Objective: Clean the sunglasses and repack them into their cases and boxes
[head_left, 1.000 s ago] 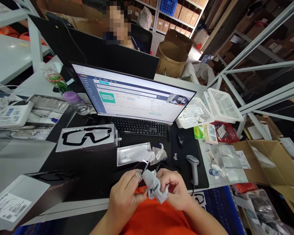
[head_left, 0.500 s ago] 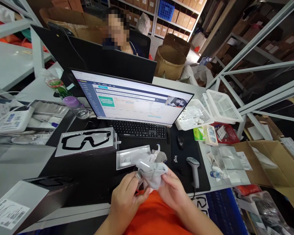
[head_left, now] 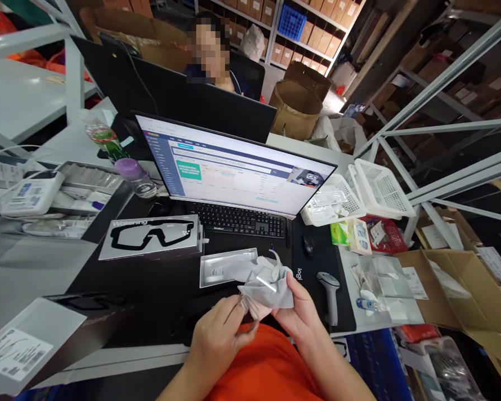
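A light grey cloth pouch (head_left: 278,295) is held up between my two hands in front of the desk edge. My left hand (head_left: 217,328) is closed on its left side, fingertips pinching the gathered fabric. On the other side my right hand (head_left: 300,312) grips the pouch, thumb along its edge. A whitish strip curls up above the cloth, and whatever lies inside is hidden. Just beyond is an open shallow silver-grey box (head_left: 203,272), partly covered by the cloth. Left of that lies a closed box (head_left: 179,253) printed with glasses.
The monitor (head_left: 242,172) and keyboard (head_left: 237,221) stand behind. To the right are a mouse (head_left: 308,245), a barcode scanner (head_left: 330,295), white baskets (head_left: 384,189) and an open carton (head_left: 480,273). Another glasses box (head_left: 37,334) is at front left. A person sits opposite.
The pouch has turned and spread wider between my hands, with its right side higher. My right hand has shifted slightly right. The whole view has swung a little, moving the upper background rightward.
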`<state>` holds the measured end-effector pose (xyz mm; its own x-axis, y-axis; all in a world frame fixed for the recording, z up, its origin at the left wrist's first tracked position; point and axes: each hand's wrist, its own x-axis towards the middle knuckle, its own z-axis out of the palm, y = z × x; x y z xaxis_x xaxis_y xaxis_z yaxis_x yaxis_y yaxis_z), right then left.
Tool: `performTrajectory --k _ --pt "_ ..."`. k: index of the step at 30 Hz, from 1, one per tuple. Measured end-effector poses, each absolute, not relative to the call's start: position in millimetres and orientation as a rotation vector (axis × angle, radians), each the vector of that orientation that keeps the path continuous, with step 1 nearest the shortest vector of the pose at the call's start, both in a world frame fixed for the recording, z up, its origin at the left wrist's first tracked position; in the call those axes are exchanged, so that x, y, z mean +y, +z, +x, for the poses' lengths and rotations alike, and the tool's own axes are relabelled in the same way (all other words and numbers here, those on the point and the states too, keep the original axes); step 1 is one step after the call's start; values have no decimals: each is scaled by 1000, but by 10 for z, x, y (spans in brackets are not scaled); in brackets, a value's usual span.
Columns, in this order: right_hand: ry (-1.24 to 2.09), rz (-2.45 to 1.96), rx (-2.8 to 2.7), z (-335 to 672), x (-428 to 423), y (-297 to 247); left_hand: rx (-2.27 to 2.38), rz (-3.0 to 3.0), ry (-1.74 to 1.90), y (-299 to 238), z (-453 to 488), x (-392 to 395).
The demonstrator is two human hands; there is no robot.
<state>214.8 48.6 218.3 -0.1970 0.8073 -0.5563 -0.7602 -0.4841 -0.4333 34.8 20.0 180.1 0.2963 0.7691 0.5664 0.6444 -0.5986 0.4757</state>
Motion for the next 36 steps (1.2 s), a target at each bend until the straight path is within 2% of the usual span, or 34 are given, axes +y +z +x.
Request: performTrajectory --k 9,22,26,30,33,36 --pt "1759 -967 -457 2193 330 2248 1252 2318 1285 1879 358 162" --pt "1468 -1146 -1572 2491 127 2288 1347 2306 1205 1789 297 101" --pt "1501 -1226 -1426 2676 109 2315 1424 2380 1234 1772 260 179" --pt "1044 -1444 -1223 2715 137 2304 1399 2417 1253 1786 258 202" --pt "735 -1391 -1492 2605 210 2312 1374 2426 1260 1798 286 194" --pt "670 -1204 -1886 2365 259 2293 1329 2438 1272 1806 304 200"
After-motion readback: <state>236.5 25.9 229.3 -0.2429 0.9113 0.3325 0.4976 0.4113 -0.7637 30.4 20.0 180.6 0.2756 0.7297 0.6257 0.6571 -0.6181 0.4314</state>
